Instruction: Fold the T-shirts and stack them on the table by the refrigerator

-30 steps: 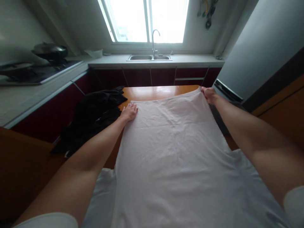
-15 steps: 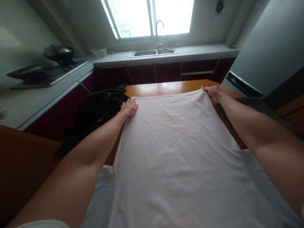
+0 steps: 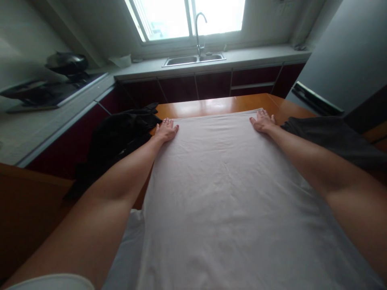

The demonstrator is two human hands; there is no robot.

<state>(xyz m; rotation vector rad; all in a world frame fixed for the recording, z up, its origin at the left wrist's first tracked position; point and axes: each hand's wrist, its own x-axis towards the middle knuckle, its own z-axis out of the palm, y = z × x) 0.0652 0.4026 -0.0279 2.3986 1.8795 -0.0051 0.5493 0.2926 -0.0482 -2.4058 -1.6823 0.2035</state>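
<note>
"Lying where is the white, roughly rectangular, flat-spread cloth garment (image 3: 217,181)?"

"Beneath the left hand (image 3: 166,131) and the right hand (image 3: 262,122), at its far corners, both sets of fingers splayed flat."

"Pointing which way?"

"Straight hem (image 3: 216,115) away, just by the fingertips; long axis running nearward from the fingers."

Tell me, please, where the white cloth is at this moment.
In the head view, the white cloth lies spread on the brown table, right of the black cloth; the left hand and right hand rest on its far corners.
</note>
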